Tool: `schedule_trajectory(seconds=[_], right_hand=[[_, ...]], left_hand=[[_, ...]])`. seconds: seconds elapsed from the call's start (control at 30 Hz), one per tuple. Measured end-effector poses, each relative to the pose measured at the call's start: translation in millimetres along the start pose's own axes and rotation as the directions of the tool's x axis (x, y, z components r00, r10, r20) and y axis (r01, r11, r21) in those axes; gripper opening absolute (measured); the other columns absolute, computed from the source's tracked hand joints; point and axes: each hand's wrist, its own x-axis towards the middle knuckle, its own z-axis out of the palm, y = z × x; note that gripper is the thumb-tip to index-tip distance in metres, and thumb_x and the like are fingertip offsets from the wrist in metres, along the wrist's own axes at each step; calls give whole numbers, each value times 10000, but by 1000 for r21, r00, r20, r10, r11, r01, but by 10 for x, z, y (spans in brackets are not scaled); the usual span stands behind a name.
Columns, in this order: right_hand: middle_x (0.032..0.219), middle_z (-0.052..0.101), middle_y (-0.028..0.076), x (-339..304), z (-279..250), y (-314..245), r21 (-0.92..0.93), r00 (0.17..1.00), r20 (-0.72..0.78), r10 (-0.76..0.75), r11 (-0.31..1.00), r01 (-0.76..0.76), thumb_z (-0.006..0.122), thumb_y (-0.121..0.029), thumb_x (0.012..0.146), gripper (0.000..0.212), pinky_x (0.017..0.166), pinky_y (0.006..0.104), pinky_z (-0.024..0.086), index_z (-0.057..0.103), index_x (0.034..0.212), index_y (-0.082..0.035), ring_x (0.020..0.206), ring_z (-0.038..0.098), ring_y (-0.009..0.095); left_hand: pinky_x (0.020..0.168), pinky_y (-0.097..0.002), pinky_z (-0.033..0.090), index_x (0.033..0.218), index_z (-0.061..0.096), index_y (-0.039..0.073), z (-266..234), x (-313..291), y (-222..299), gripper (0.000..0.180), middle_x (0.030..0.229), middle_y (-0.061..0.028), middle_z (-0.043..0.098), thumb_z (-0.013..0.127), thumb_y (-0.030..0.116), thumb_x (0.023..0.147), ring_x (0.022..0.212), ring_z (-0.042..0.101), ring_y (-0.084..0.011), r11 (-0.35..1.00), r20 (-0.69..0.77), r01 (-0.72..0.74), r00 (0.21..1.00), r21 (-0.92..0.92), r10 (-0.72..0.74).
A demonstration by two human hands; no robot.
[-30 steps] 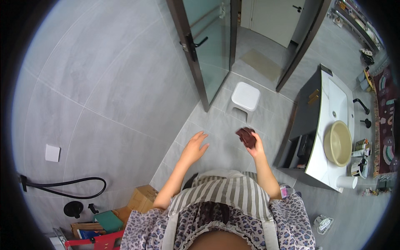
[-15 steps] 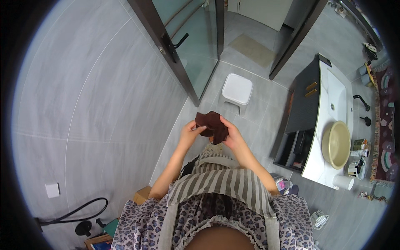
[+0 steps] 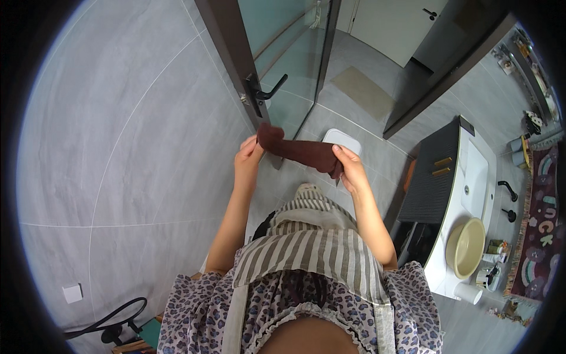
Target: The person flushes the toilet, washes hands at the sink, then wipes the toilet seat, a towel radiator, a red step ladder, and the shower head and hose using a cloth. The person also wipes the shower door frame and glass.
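Observation:
A dark reddish-brown sock [image 3: 302, 153] is stretched out sideways in front of me, between both hands. My left hand [image 3: 248, 151] pinches it near the left end, where a rounded part flops over above the fingers. At the other end, my right hand [image 3: 350, 167] grips the wider part with the thumb on top; a bit of fabric hangs below those fingers. Behind the sock's right half, a white stool [image 3: 344, 138] is partly hidden.
A glass door [image 3: 283, 65] with a black handle [image 3: 272, 88] stands ahead, close beyond my left hand. To the right is a vanity [image 3: 429, 177] carrying a beige basin [image 3: 466, 248] and a white cup [image 3: 468, 293]. A tiled wall [image 3: 141, 153] runs along the left.
The sock was bunched up between my hands; now it is drawn out long. My hands have moved apart and slightly up in the view, which has also shifted.

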Motion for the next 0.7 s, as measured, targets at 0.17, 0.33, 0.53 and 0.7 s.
schedule_trajectory(seconds=[0.17,0.33,0.53,0.7], right_hand=[[1073,637,78,130,28,-217,99,989,88,115,987,-124,562,-231,919,307,815,293,492,595,1123,-4,968,607,161],[1149,603,97,164,61,-298,174,986,117,119,975,-139,553,-237,923,375,859,316,488,543,1214,-1,1022,592,181],[1043,641,77,211,4,-541,-183,1000,11,-12,983,14,605,-187,888,299,786,260,479,622,1140,-27,932,596,139],[868,655,35,264,-333,-407,-627,976,-17,-215,763,157,663,-113,816,162,714,245,475,695,951,-29,797,594,120]], left_hand=[[925,-294,413,1175,563,36,-164,270,-198,362,1261,-57,502,473,314,961,1109,504,-143,961,144,197,975,-192,-171],[925,-310,438,1312,435,70,171,282,53,460,1242,-43,518,438,373,966,1100,524,-147,735,452,532,825,-419,-339],[864,-285,467,1182,547,55,-38,425,-897,277,1131,-19,584,470,198,957,1027,562,-136,808,304,590,767,13,-565],[880,-260,440,1193,546,24,203,546,-514,297,1122,-39,595,456,188,962,1023,559,-118,926,234,372,908,-65,-348]])
